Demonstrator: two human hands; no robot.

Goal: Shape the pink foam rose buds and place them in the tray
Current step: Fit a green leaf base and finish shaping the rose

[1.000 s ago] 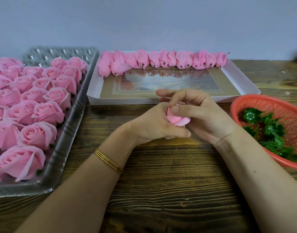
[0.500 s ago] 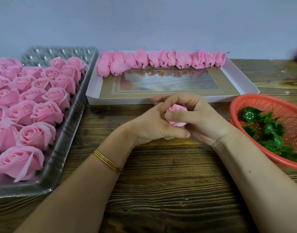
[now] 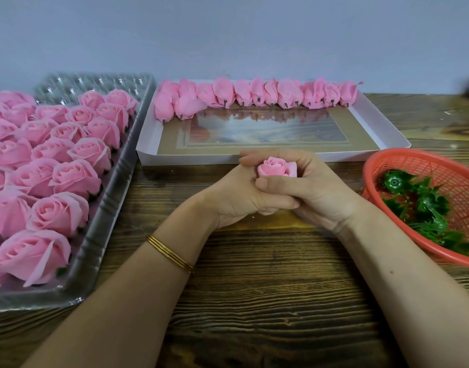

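At far left, tray (image 3: pixel 106 235) holds rows of shaped roses (image 3: pixel 66 179). Mid-table (image 3: pixel 254 301), left hand (image 3: pixel 233 200) grips bud (image 3: pixel 275 167) from the left, bloom up. Right hand (image 3: pixel 320 192) wraps it from the right, thumb across the front. Hands touching. Basket (image 3: pixel 440 166) of green calyxes (image 3: pixel 427 208) at right.

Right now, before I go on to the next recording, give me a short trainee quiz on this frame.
1. True or false: the left hand and the right hand both hold the rose bud.
2. Fill in: the unshaped buds line the ___ edge of the white box.
3. The green calyx pieces lie in: A) the white box; B) the red basket; C) the left hand.
Key: 1 true; 2 far; 3 B.
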